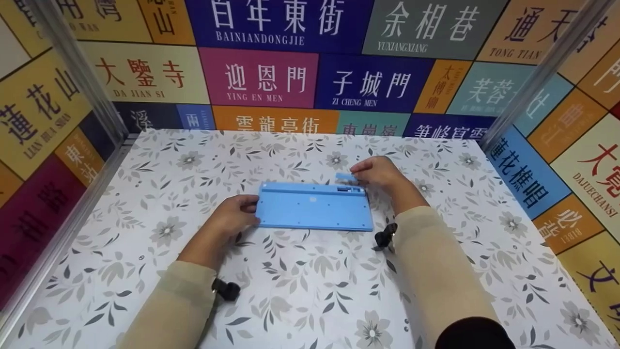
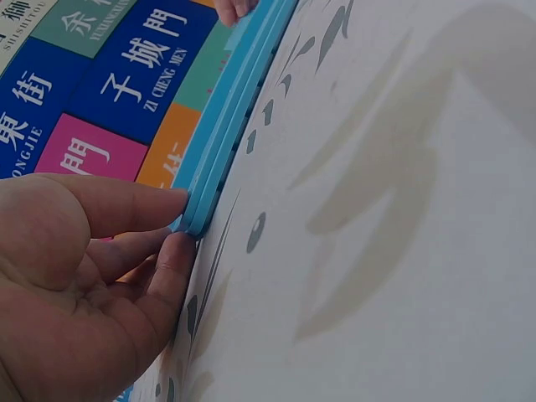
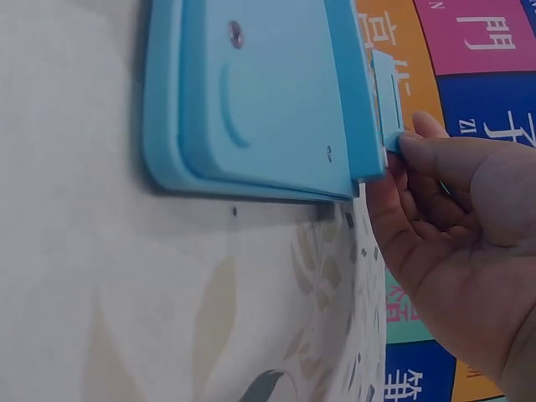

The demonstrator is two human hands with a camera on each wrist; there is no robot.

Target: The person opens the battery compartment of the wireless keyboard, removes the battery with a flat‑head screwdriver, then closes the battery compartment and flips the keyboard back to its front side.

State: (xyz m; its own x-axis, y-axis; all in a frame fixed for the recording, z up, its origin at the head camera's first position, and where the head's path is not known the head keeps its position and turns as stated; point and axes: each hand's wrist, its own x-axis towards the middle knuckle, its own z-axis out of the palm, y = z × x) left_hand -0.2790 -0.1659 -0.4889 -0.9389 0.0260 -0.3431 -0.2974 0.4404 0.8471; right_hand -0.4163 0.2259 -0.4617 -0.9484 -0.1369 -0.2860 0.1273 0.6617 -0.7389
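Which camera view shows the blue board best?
The head view: the blue board shows nearly its whole upper face. The left wrist view shows mainly its edge; the right wrist view, only one end.

The keyboard (image 1: 286, 211) lies on the table (image 1: 300, 300), right of the left hand (image 1: 233, 216) fingers. The cover (image 1: 344, 176) extends left from the right hand (image 1: 381, 173) fingertips, behind the keyboard.

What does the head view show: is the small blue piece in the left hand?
No, the right hand pinches the small blue piece, while the left hand grips the flat blue device.
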